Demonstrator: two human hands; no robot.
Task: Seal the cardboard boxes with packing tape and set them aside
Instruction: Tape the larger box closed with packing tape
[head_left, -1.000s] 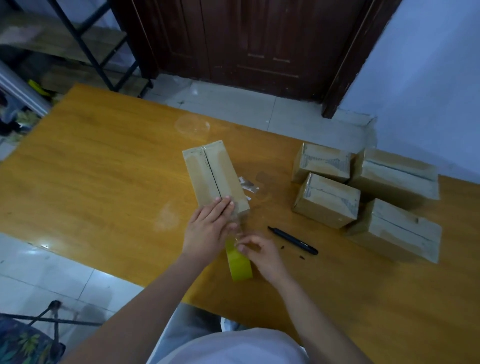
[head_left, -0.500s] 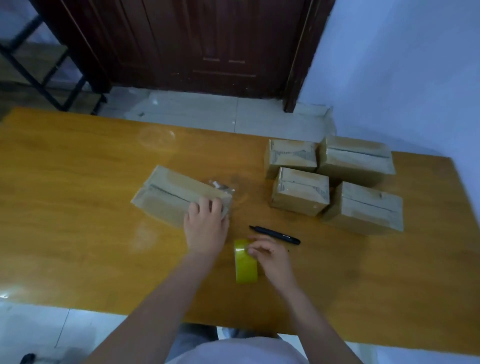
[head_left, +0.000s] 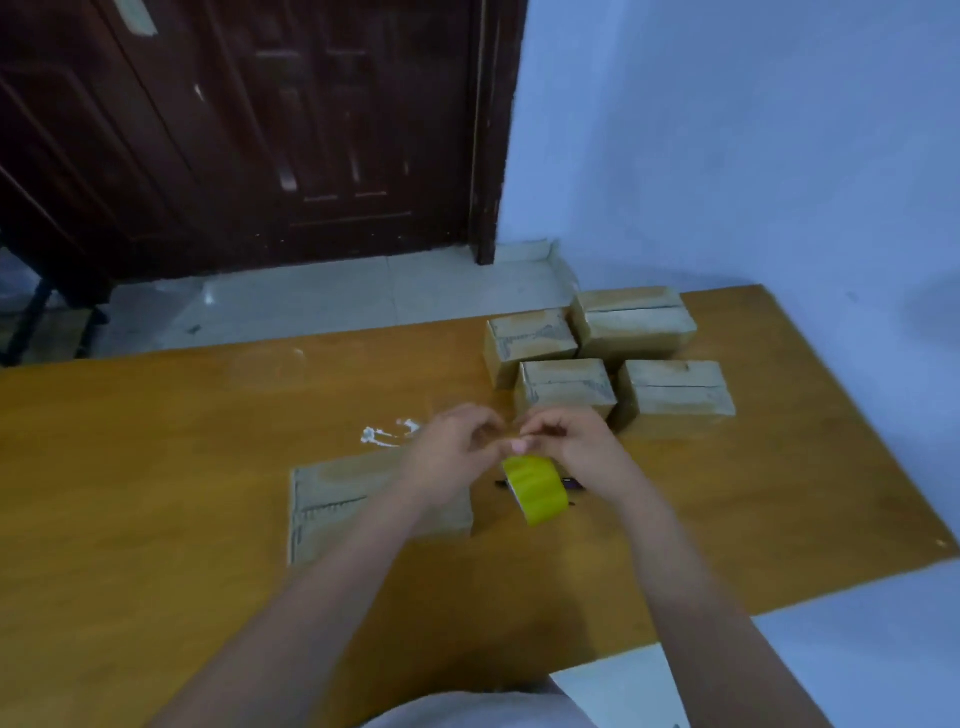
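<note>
A: What is different about the left hand (head_left: 457, 447) now?

B: A moment ago it lay flat on the long brown cardboard box (head_left: 337, 499) near the table's front. Now it is off the box and raised, fingers curled, meeting the right hand (head_left: 566, 441) above the box's right end.

A: And the yellow roll of packing tape (head_left: 535, 488)?

B: It stood on the orange wooden table (head_left: 156, 467) just right of the box. Now it is lifted, tilted, hanging under the right hand.

A: The box itself?

B: It now lies crosswise, its taped seam running left to right.
</note>
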